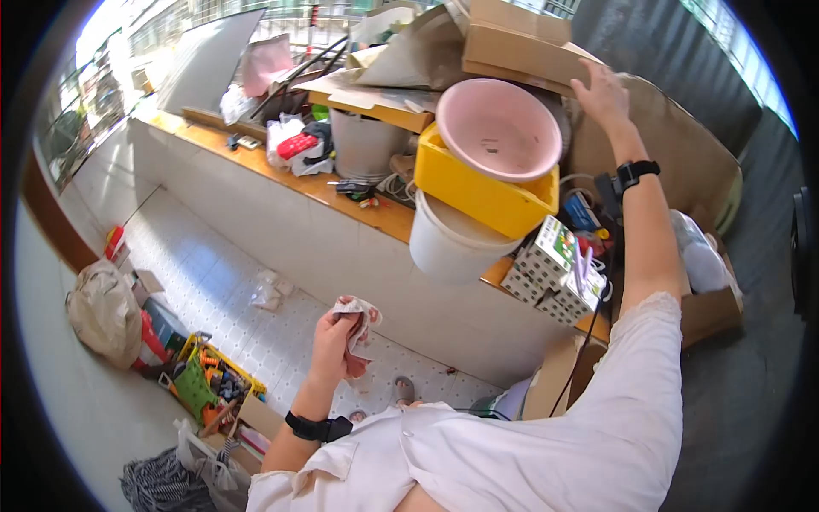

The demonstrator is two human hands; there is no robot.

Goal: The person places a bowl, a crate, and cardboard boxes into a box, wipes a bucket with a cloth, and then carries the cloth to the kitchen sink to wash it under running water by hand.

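My left hand (331,343) is closed around a crumpled white and reddish cloth (358,328), held over the tiled floor. My right hand (602,96) is raised at the upper right, fingers apart, beside the right end of a cardboard box (516,47); whether it touches the box I cannot tell. Below and left of that hand, a pink basin (497,128) rests tilted on a yellow crate (473,189), which sits on a white bucket (456,243).
A wooden ledge (388,218) carries a grey bucket (363,143), bags and small tools. A patterned carton (546,269) stands right of the white bucket. On the floor at left are a beige sack (107,311) and a yellow toy crate (256,388).
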